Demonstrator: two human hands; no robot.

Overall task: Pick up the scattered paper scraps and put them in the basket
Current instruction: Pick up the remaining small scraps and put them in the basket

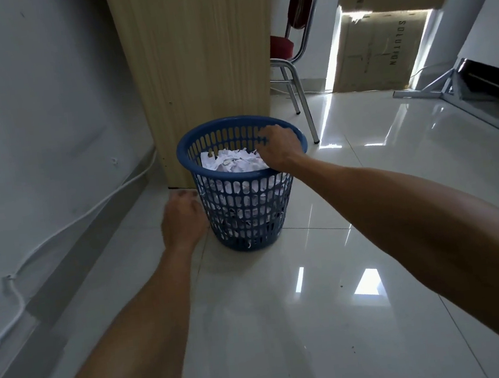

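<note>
On glossy tiles (290, 325) by wood panelling (194, 54), left hand (181, 220) and right hand (279, 147) curl at the basket (244, 211), grips unclear.

Scraps (232, 163) in basket (225, 176), seemingly against panel (194, 54).

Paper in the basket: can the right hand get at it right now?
Likely yes: the right hand is over the open top of the basket, fingers pointing down right beside the paper, with nothing covering it.

basket (231, 177): blue plastic, slight sheen
paper scraps (232, 162): white, crumpled, matt
floor (288, 309): glossy tile
panel (194, 54), twelve o'clock of basket: matt wood-grain
chair legs (306, 109), two o'clock: shiny metal
</note>
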